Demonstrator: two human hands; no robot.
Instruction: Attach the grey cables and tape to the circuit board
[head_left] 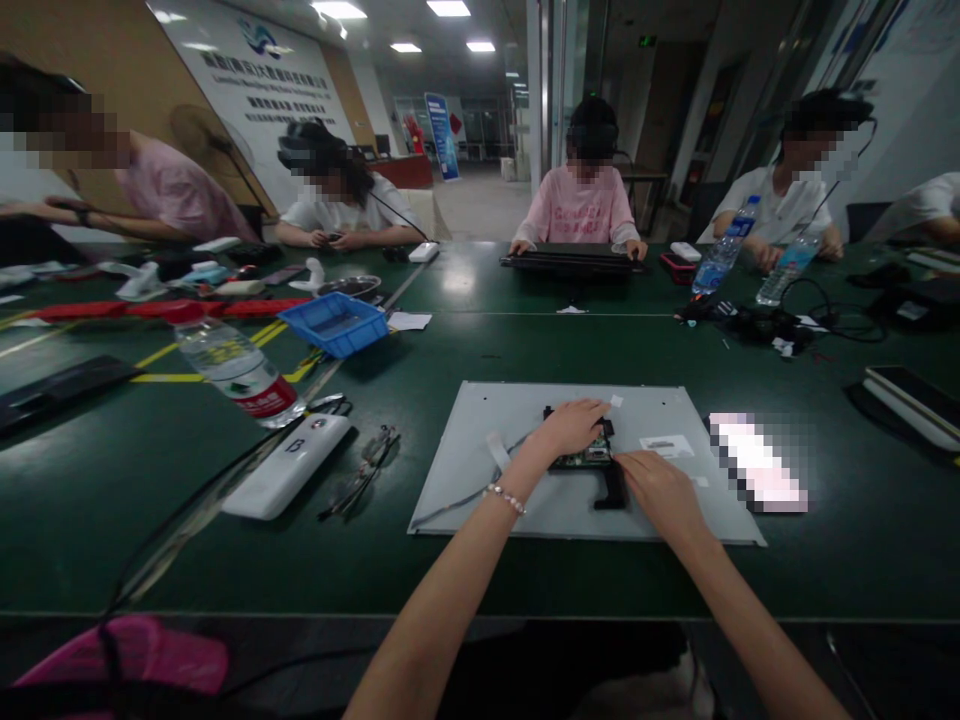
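A pale grey flat panel lies on the green table, with a green circuit board and black bracket parts near its middle. Over the board's upper left part rests my left hand, fingers stretched toward the right. My right hand is at the board's right edge, thumb and fingers pressed together; what they hold, if anything, is too small to name. A grey cable runs from the board to the panel's lower left.
Left of the panel are a white power bank, a bundle of thin wires, a tilted water bottle and a blue tray. A phone lies to the right. Several people sit across the table.
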